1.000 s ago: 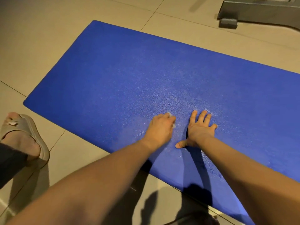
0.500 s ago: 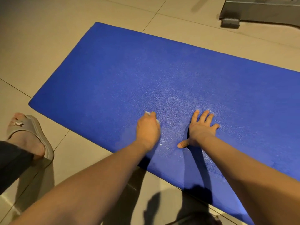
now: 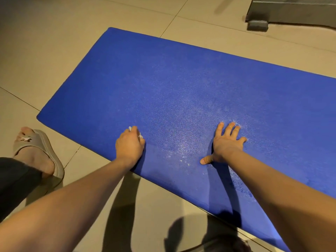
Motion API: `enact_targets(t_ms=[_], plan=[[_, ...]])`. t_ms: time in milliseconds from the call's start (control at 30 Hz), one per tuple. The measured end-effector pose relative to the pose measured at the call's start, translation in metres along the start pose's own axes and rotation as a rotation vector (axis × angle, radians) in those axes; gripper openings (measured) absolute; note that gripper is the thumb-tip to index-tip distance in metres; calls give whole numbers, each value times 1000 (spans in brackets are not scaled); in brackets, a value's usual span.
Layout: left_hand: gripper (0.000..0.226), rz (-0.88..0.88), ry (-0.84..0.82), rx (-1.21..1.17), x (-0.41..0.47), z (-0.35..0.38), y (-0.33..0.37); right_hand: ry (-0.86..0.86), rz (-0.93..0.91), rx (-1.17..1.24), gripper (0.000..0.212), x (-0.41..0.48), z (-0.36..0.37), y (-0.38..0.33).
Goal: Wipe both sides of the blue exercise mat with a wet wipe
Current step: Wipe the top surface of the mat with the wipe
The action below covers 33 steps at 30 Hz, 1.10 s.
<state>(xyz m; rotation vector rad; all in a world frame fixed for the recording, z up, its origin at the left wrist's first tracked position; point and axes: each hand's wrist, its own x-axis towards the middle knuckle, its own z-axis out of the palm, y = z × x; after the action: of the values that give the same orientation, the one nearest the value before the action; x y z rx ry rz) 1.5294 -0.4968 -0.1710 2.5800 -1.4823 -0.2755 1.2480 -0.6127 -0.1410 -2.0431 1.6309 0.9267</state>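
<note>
Head view shows a long blue textured foam exercise mat (image 3: pixel 181 84) lying flat on a floor of large beige tiles (image 3: pixel 45 51), its length running from the left centre off past the right edge of the picture. The left hand (image 3: pixel 130 147) rests on the mat near its near edge, fingers curled in a loose fist around a small crumpled white wet wipe (image 3: pixel 135 132), of which only bits peek out past the knuckles; the wipe is pressed against the mat surface. The right hand (image 3: pixel 227 142) lies well apart to the right, holding nothing, palm down and flat on the mat with fingers spread and the thumb stretched out toward the left. Between the two hands the mat carries a paler, shiny speckled patch (image 3: pixel 183 148), with a few whitish flecks near the right thumb. Both bare forearms reach in from the bottom of the picture and cast dark shadows on the tiles and the mat's near edge. At left, a foot in a grey-beige slide sandal (image 3: pixel 39 151) stands on the tiles just beside the mat's near corner, below a dark trouser leg (image 3: pixel 16 180). At top right, a grey metal base (image 3: pixel 291 11) stands on the floor, apart from the mat.
</note>
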Motion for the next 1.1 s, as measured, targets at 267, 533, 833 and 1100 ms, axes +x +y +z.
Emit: enact_targets(t_ms=[267,533,833,1100], plan=[[15,116,-127,-203,-51,37,101,-2,8,-2,173,0,-1,-2],[14,438,-198,-73,-56,24,83,2,-1,9,173,1,0,0],[20,-107,-16,-68,-40,1,3,16,-5,10,173,2,2,0],[20,209,-208,-222,-98,38,113,9,5,6,174,2,1,-1]])
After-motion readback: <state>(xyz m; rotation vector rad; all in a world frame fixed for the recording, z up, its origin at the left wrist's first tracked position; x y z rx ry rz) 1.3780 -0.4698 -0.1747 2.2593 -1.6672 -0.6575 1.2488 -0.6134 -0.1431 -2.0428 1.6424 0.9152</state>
